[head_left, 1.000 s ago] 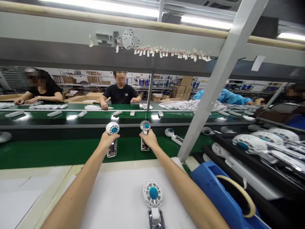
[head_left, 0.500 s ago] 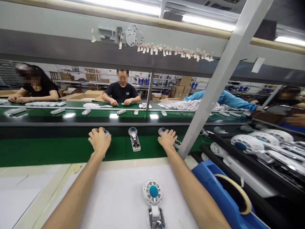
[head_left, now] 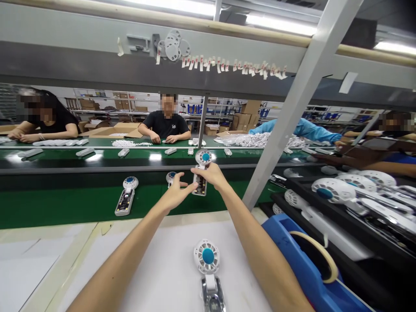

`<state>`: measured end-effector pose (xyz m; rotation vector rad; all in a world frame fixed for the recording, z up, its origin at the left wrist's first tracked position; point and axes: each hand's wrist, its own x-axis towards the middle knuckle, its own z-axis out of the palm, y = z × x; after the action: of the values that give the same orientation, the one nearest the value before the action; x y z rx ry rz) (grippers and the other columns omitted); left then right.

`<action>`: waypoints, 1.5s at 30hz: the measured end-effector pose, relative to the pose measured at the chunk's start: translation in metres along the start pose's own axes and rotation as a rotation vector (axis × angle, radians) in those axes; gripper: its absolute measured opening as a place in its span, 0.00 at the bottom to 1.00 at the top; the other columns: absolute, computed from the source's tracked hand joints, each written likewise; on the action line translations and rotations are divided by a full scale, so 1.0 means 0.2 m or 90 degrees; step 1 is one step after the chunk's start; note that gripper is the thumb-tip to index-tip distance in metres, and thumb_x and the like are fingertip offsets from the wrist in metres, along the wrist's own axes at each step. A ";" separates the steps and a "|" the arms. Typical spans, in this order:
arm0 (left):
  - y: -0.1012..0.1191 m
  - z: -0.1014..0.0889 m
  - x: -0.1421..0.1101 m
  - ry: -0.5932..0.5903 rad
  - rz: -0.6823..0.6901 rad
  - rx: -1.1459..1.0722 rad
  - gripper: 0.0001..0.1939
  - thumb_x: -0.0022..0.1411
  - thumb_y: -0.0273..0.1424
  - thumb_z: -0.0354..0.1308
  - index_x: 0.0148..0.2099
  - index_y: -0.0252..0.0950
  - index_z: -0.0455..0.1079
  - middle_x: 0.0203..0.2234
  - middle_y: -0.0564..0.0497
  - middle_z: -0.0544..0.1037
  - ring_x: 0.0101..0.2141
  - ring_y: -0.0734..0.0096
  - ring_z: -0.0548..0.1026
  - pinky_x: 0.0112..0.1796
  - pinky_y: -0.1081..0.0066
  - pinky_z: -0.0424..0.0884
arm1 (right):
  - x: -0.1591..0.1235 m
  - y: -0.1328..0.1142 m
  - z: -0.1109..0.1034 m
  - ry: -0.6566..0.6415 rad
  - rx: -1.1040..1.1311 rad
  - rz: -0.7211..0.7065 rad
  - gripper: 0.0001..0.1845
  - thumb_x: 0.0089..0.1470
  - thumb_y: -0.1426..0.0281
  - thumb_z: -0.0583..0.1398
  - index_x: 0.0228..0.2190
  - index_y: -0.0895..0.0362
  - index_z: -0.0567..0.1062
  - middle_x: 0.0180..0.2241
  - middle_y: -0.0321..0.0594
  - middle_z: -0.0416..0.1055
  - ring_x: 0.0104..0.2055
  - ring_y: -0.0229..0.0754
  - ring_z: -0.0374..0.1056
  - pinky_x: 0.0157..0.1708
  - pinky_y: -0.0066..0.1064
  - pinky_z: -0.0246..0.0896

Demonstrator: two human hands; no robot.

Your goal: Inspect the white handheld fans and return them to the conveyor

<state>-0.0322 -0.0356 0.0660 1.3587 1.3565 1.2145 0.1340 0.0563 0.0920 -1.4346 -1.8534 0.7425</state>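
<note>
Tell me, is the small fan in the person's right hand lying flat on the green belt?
No: the right hand holds the small handheld fan upright, lifted above the green conveyor belt.

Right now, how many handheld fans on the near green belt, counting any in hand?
3: white blue-hubbed handheld fan lying at left; one mid-belt, partly hidden by the left hand; one held up in the right hand.

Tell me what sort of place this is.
Most likely a factory assembly line: a green conveyor belt carries unfinished handheld fans, the right hand holds another, and seated co-workers sort small white parts opposite.
</note>
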 end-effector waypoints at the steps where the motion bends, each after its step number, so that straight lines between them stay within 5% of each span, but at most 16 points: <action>1: 0.02 0.03 -0.02 -0.015 0.012 -0.043 0.41 0.57 0.46 0.67 0.66 0.40 0.56 0.44 0.43 0.79 0.39 0.61 0.80 0.39 0.64 0.77 | -0.03 -0.06 0.01 -0.008 0.031 -0.050 0.21 0.56 0.54 0.67 0.42 0.57 0.78 0.41 0.37 0.78 0.43 0.41 0.74 0.43 0.31 0.68; 7: 0.18 0.05 -0.09 0.015 0.059 -0.235 0.29 0.66 0.42 0.57 0.64 0.41 0.53 0.33 0.51 0.75 0.24 0.68 0.77 0.25 0.67 0.77 | -0.22 -0.25 -0.01 -0.043 0.121 -0.199 0.20 0.61 0.54 0.61 0.41 0.59 0.78 0.35 0.40 0.78 0.37 0.42 0.73 0.36 0.31 0.64; 12: 0.34 -0.06 -0.17 0.058 0.075 -0.316 0.30 0.61 0.32 0.58 0.63 0.43 0.54 0.37 0.50 0.76 0.28 0.67 0.79 0.28 0.64 0.81 | -0.28 -0.31 -0.05 -0.004 0.179 -0.259 0.22 0.65 0.53 0.54 0.42 0.57 0.76 0.37 0.39 0.76 0.39 0.41 0.71 0.39 0.31 0.63; 15: 0.41 -0.11 -0.22 0.007 0.115 -0.374 0.37 0.54 0.24 0.58 0.64 0.44 0.51 0.39 0.51 0.77 0.32 0.65 0.80 0.33 0.59 0.83 | -0.34 -0.36 -0.07 0.005 0.207 -0.289 0.23 0.66 0.52 0.53 0.42 0.57 0.76 0.39 0.40 0.75 0.39 0.40 0.70 0.40 0.31 0.63; 21: 0.46 -0.14 -0.28 -0.073 0.200 -0.375 0.44 0.53 0.27 0.63 0.65 0.47 0.44 0.48 0.48 0.75 0.35 0.64 0.80 0.32 0.60 0.83 | -0.41 -0.42 -0.12 -0.001 0.276 -0.345 0.25 0.64 0.50 0.55 0.48 0.56 0.76 0.44 0.42 0.75 0.41 0.42 0.71 0.41 0.32 0.67; 25: 0.48 -0.17 -0.30 -0.101 0.238 -0.362 0.45 0.53 0.26 0.63 0.65 0.47 0.42 0.50 0.47 0.74 0.36 0.65 0.80 0.33 0.60 0.82 | -0.27 -0.31 -0.13 0.046 0.179 -0.287 0.25 0.64 0.52 0.53 0.48 0.56 0.76 0.43 0.42 0.75 0.41 0.42 0.71 0.40 0.32 0.68; 30: 0.50 -0.21 -0.33 -0.104 0.258 -0.343 0.43 0.54 0.24 0.62 0.66 0.48 0.43 0.47 0.49 0.74 0.38 0.64 0.80 0.37 0.58 0.83 | -0.01 0.01 -0.06 0.140 0.050 -0.112 0.16 0.65 0.62 0.58 0.48 0.60 0.74 0.44 0.44 0.73 0.42 0.43 0.71 0.48 0.40 0.67; 34: 0.51 -0.22 -0.34 -0.080 0.287 -0.301 0.44 0.55 0.24 0.61 0.67 0.47 0.43 0.45 0.49 0.74 0.39 0.62 0.81 0.35 0.62 0.83 | 0.07 0.23 -0.02 0.227 -0.057 -0.004 0.17 0.64 0.64 0.62 0.51 0.59 0.72 0.51 0.45 0.71 0.50 0.46 0.70 0.53 0.46 0.67; 41: 0.56 -0.23 -0.39 -0.059 0.312 -0.293 0.42 0.55 0.25 0.63 0.67 0.48 0.47 0.47 0.48 0.74 0.37 0.62 0.81 0.31 0.66 0.82 | 0.15 0.26 -0.02 0.339 -0.229 0.075 0.25 0.65 0.62 0.61 0.59 0.57 0.67 0.60 0.49 0.64 0.59 0.53 0.64 0.58 0.51 0.63; 45: 0.57 -0.26 -0.39 -0.040 0.322 -0.319 0.40 0.53 0.24 0.63 0.64 0.45 0.51 0.55 0.44 0.72 0.38 0.61 0.81 0.31 0.64 0.83 | 0.25 0.30 -0.02 0.324 -0.338 0.115 0.25 0.65 0.63 0.62 0.60 0.57 0.68 0.62 0.49 0.62 0.61 0.54 0.63 0.59 0.53 0.62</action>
<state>-0.0585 -0.1234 0.1824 1.3851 0.6045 1.6876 0.1636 0.1195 0.0553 -1.9216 -1.5822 -0.0689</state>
